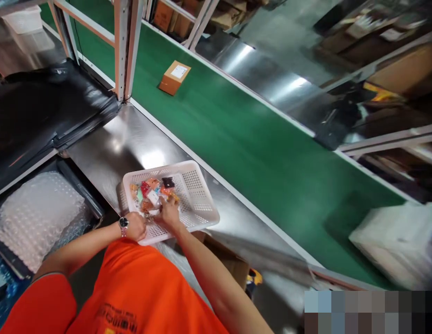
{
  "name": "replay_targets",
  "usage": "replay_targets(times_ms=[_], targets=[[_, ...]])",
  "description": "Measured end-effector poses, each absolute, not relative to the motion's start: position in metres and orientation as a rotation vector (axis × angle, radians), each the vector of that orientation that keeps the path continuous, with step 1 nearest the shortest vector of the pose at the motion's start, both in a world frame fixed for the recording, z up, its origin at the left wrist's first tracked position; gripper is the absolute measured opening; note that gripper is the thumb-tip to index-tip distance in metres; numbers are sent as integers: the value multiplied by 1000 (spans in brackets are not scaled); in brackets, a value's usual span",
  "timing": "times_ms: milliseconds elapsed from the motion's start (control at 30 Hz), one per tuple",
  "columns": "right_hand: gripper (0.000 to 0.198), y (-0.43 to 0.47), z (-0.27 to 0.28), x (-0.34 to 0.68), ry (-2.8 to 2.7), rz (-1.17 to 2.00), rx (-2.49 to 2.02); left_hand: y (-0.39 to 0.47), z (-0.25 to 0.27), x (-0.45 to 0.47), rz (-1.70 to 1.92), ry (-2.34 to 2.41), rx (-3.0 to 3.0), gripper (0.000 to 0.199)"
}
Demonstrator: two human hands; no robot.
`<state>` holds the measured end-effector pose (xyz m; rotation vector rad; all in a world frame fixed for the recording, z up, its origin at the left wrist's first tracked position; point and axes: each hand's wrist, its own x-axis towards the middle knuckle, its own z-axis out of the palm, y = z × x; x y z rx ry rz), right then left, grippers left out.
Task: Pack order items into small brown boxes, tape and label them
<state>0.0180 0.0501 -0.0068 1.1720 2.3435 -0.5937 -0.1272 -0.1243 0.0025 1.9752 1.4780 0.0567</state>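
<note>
A white perforated plastic basket (pixel 202 214) rests on the metal work surface in front of me. Several small clear packets (pixel 153 197) with colourful contents lie heaped in its left part, one bearing a white label. A small dark packet (pixel 168 182) sits at the far side of the heap. My left hand (pixel 135 226), with a watch at the wrist, is closed at the basket's near left rim. Inside the basket, my right hand (pixel 170 213) reaches onto the heap, its fingers curled at a small packet near the white label; the fingertips are partly hidden.
Beyond the metal surface (pixel 97 139) runs a green conveyor belt (pixel 236 134) carrying a cardboard box (pixel 175 78). A blurred white package (pixel 396 241) is at the right. Bubble wrap (pixel 38 213) and black plastic sheeting (pixel 45 106) lie left. A metal post (pixel 123 51) stands beside the belt.
</note>
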Motion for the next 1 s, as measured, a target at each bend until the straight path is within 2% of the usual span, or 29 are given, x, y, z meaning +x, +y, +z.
replay_targets(times_ms=[100,200,400,533,633,733,800,900,1000], targets=[[62,44,2,19,2380,-530,1157,-124,1,-127,71,1486,1963,38],[44,39,7,16,2357,-502,1154,-123,3,-127,84,1496,1976,41],[43,48,22,9,2340,-503,1191,-122,12,-128,-2,1515,2034,48],[43,68,50,21,2389,-536,1235,-122,16,-127,-42,1521,2040,53],[39,82,81,49,2472,-615,1332,-121,17,-124,-55,1560,1977,45],[39,86,111,94,2623,-883,1517,-110,18,-125,6,1648,1838,33],[49,82,127,130,2665,-1070,1680,-94,20,-131,57,1727,1796,40],[64,68,135,191,2605,-1179,1910,-63,22,-148,99,1867,1818,65],[57,53,125,245,2588,-1108,1973,-31,20,-163,49,1893,1871,82]])
